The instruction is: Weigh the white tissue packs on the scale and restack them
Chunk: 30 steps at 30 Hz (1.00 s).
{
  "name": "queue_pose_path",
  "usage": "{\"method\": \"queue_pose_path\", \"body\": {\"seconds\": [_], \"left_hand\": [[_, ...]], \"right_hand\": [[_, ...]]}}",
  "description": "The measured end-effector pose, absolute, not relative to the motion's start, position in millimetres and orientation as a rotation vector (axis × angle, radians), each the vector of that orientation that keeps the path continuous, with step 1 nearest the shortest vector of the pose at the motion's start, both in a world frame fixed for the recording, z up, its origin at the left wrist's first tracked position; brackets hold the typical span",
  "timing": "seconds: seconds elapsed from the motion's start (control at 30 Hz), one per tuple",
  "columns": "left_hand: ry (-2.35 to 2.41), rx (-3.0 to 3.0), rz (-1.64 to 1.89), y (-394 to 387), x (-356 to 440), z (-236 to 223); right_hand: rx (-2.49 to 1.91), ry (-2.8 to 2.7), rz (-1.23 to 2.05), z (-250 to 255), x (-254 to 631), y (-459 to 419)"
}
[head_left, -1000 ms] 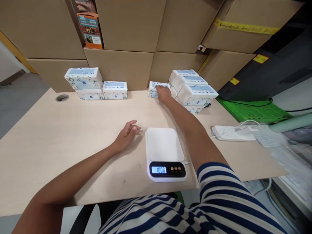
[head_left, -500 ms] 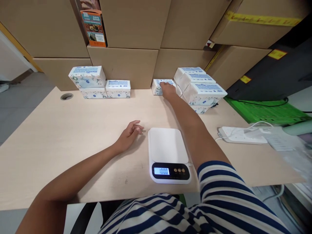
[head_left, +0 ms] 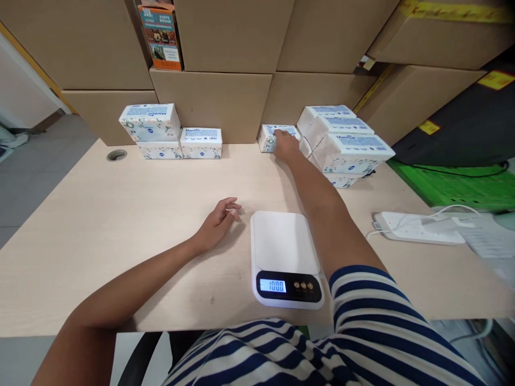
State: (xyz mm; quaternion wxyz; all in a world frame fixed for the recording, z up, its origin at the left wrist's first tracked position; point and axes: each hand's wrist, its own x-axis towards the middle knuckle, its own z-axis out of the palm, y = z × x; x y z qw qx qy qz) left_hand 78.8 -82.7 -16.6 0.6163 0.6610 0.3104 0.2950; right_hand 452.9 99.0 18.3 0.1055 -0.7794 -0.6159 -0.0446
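Note:
My right hand reaches to the back of the table and grips a small white tissue pack; its fingers curl over the top, and the palm side is hidden. Right beside it are several stacked tissue packs with blue labels. My left hand rests on the table with loosely bent fingers apart and nothing in them. Between my forearms lies a white digital scale with a bare platform; its lit display reads about 100.0.
At the back left stand more tissue packs, two of them stacked. Cardboard boxes form a wall behind the table, with an orange printed box among them. A white power strip and a green crate are at the right.
The view has shifted slightly, so most things appear a little further right. My right hand stays at the same tissue pack; my left hand has hardly moved.

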Motion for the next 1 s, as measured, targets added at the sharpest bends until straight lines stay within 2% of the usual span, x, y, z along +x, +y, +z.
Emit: {"method": "queue_pose_path", "body": {"seconds": [0.6,1.0], "left_hand": [[0.759,1.572,0.653,-84.6,78.2,-12.2],[0.765,1.606,0.693,-87.4,80.6,-23.1]], "right_hand": [[-2.373,-1.716,0.002,29.8,457.7,106.5],[-2.451,-1.695,0.023,56.1,420.7,91.3]]}}
